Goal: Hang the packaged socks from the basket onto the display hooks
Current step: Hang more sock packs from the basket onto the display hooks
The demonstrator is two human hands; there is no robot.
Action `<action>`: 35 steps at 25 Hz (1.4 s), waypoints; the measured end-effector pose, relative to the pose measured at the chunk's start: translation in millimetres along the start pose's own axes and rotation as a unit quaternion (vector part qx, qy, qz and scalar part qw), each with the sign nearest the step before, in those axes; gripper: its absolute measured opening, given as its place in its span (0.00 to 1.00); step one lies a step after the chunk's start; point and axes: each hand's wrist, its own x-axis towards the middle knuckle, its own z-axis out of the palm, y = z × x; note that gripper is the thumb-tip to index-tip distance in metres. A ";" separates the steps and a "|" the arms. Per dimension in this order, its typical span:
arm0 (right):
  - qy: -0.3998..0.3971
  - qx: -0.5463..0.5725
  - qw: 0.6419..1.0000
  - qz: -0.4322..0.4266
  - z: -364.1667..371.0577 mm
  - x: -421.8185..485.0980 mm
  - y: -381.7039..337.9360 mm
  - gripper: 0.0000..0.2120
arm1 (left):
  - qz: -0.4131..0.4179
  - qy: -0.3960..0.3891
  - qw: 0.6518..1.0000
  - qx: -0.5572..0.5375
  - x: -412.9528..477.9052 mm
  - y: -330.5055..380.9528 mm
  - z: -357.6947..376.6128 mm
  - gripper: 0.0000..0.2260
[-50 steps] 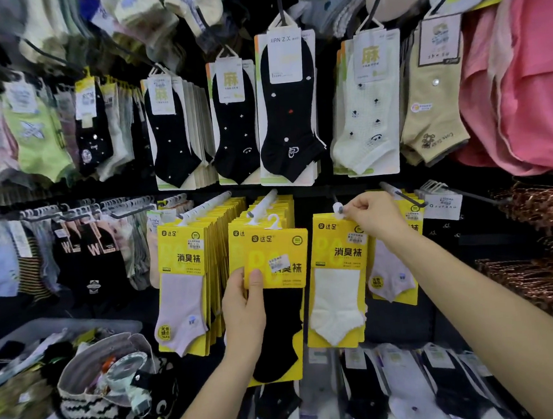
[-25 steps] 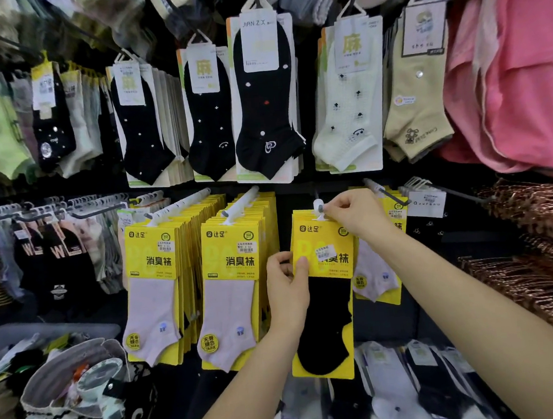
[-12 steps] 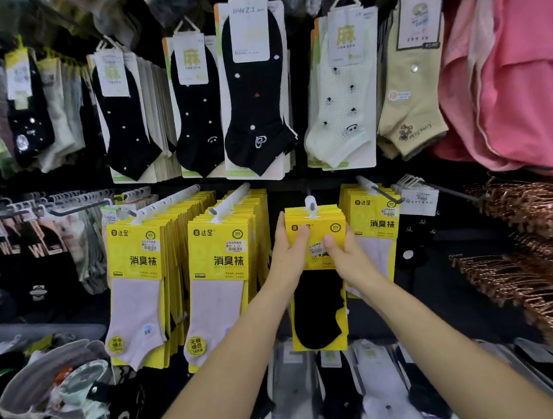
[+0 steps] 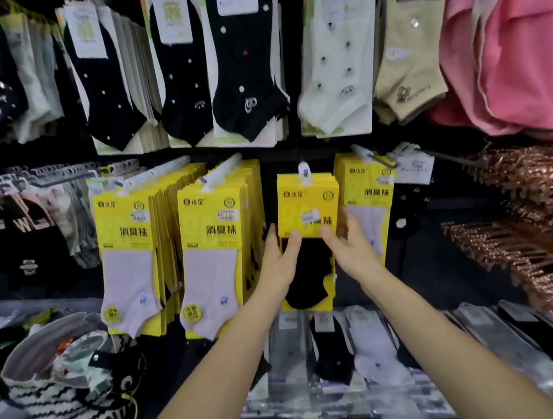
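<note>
A yellow pack of black socks [image 4: 307, 204] hangs on a display hook [image 4: 304, 172] in the middle row, in front of more yellow packs. My left hand [image 4: 280, 261] holds the pack's left edge, thumb on the front and fingers behind. On the right edge my right hand [image 4: 350, 248] pinches it the same way, slightly blurred. The striped black-and-white basket [image 4: 58, 411] stands at the lower left with several items inside.
Two full hooks of yellow packs with pale socks [image 4: 127, 252] [image 4: 212, 249] hang left of my hands, another [image 4: 369, 196] to the right. Spotted socks hang above, pink garments [image 4: 519, 45] upper right, copper hangers [image 4: 538, 223] right, flat packs [image 4: 337, 352] below.
The black-sock pack went from my left hand onto the hook, guided by my right hand. Both hands then came to its sides and have slid lower on it.
</note>
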 end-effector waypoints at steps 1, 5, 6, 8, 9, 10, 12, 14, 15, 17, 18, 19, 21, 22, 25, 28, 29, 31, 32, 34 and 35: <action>0.025 -0.014 0.999 0.019 -1.5 -17.6 11.6 0.23 | -0.010 0.003 1.000 0.023 -19.9 -12.2 -3.4 0.25; 0.066 -0.061 0.988 0.127 23.4 -130.5 84.3 0.21 | -0.076 0.006 0.994 0.078 -128.9 -83.9 -27.8 0.30; 0.043 -0.063 0.984 0.162 34.8 -153.5 100.5 0.19 | -0.102 0.008 0.991 0.084 -154.3 -102.9 -35.6 0.29; -0.017 -0.061 0.962 0.265 59.0 -189.5 130.7 0.19 | -0.172 0.019 0.980 0.095 -201.5 -141.4 -54.4 0.25; -0.040 -0.052 0.946 0.317 70.0 -203.2 142.3 0.18 | -0.204 0.027 0.973 0.101 -220.9 -158.4 -64.0 0.24; -0.060 -0.046 0.929 0.362 79.9 -217.1 153.9 0.16 | -0.235 0.033 0.966 0.107 -238.9 -174.7 -72.9 0.22; -0.093 -0.076 0.901 0.417 96.9 -250.3 179.3 0.11 | -0.300 0.033 0.947 0.115 -270.9 -203.7 -84.8 0.20; -0.127 -0.111 0.862 0.478 108.2 -290.0 204.8 0.16 | -0.355 0.023 0.927 0.120 -299.4 -227.7 -88.2 0.19; -0.145 -0.130 0.841 0.505 112.7 -310.2 218.0 0.17 | -0.378 0.024 0.918 0.120 -312.2 -240.0 -88.7 0.19; -0.166 -0.167 0.806 0.544 119.6 -344.5 246.4 0.18 | -0.415 0.030 0.902 0.119 -330.7 -263.6 -87.7 0.17; -0.154 -0.169 0.794 0.564 123.4 -356.2 259.4 0.18 | -0.431 0.030 0.894 0.120 -336.2 -274.4 -86.6 0.16; -0.124 -0.153 0.782 0.592 127.2 -365.6 270.2 0.16 | -0.447 0.031 0.886 0.120 -340.1 -284.0 -85.0 0.15; -0.016 -0.046 0.736 0.675 136.6 -378.6 288.2 0.14 | -0.476 0.041 0.870 0.125 -345.5 -302.1 -81.0 0.14; 0.038 0.018 0.703 0.710 142.8 -382.9 298.6 0.14 | -0.491 0.044 0.860 0.131 -347.3 -311.9 -79.2 0.14; 0.149 0.122 0.622 0.759 156.9 -392.6 325.6 0.16 | -0.524 0.039 0.839 0.139 -351.1 -334.2 -76.1 0.16; 0.203 0.152 0.585 0.770 162.2 -394.5 343.2 0.16 | -0.534 0.033 0.832 0.148 -351.0 -348.5 -71.7 0.12; 0.231 0.177 0.581 0.761 162.2 -393.6 348.4 0.16 | -0.536 0.033 0.831 0.147 -349.8 -350.5 -70.6 0.11; 0.288 0.231 0.567 0.736 161.2 -388.8 354.6 0.11 | -0.546 0.031 0.825 0.145 -347.7 -355.6 -69.4 0.13; 0.304 0.241 0.562 0.730 160.8 -387.2 359.3 0.06 | -0.552 0.029 0.821 0.145 -347.6 -358.5 -69.3 0.15; 0.306 0.248 0.566 0.725 161.3 -380.1 363.1 0.04 | -0.557 0.025 0.817 0.148 -347.3 -362.2 -69.1 0.15; 0.306 0.247 0.565 0.725 162.3 -376.7 366.3 0.04 | -0.557 0.025 0.817 0.147 -347.1 -364.3 -68.6 0.15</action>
